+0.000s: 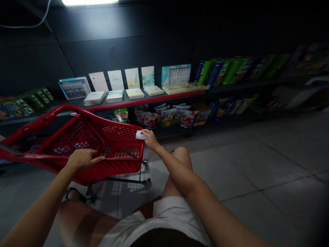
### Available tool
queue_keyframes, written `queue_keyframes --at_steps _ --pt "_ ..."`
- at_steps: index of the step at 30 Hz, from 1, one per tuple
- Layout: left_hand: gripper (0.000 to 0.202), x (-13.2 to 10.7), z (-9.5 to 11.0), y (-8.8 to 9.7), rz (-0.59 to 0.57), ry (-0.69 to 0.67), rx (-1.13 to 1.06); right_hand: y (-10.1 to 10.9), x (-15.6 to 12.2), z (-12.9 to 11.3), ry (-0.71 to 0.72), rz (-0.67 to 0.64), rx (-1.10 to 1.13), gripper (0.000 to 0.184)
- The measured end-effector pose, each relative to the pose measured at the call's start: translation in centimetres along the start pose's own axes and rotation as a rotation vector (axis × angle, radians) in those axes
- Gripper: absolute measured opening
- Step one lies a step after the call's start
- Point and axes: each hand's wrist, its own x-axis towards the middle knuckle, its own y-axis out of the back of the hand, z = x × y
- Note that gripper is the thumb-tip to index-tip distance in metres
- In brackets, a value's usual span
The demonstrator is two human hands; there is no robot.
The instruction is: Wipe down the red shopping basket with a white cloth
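A red plastic shopping cart [113,166] with perforated walls stands in front of me, its basket showing nothing inside near the front end. My left hand [81,160] lies over the near rim, fingers hooked over it and thumb stretched along the rim. At the front end's upper edge, my right hand [150,138] pinches a crumpled white tissue or cloth [140,134] against the red plastic. Which of the two materials it is, I cannot tell.
Behind the cart runs a low shelf [120,103] with notebooks [135,93], boxed pen sets [177,75] and green and blue packages [232,70]. Snack bags [168,116] fill the level beneath. Cart casters [146,181] rest on the tiled floor [231,164], close to my legs.
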Motion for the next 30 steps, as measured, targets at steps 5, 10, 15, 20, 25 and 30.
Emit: queue_keyframes --at_steps 5,10,15,20,25,30 --pt "0.066 0.6 1.0 0.1 -0.01 0.067 -0.063 0.2 -3.5 -2.8 0.08 0.028 0.018 0.037" --pt "0.064 2.1 9.1 0.8 0.076 -0.168 -0.151 -0.2 -10.3 -7.0 0.167 0.12 0.148 0.034" --pt "0.061 2.8 17.1 0.5 -0.064 -0.167 -0.14 -1.3 -11.3 -5.6 0.303 0.168 0.157 0.021" --pt "0.051 2.0 18.4 0.1 0.015 -0.063 -0.128 -0.9 -4.5 -1.7 -0.051 0.273 0.241 0.018" --pt "0.05 1.8 18.1 0.1 0.029 -0.102 -0.111 -1.6 -1.0 -1.7 -0.214 0.395 0.306 0.037" --pt "0.051 1.7 17.8 0.0 0.04 -0.127 -0.09 -5.5 -7.7 -4.3 -0.331 0.484 0.341 0.025"
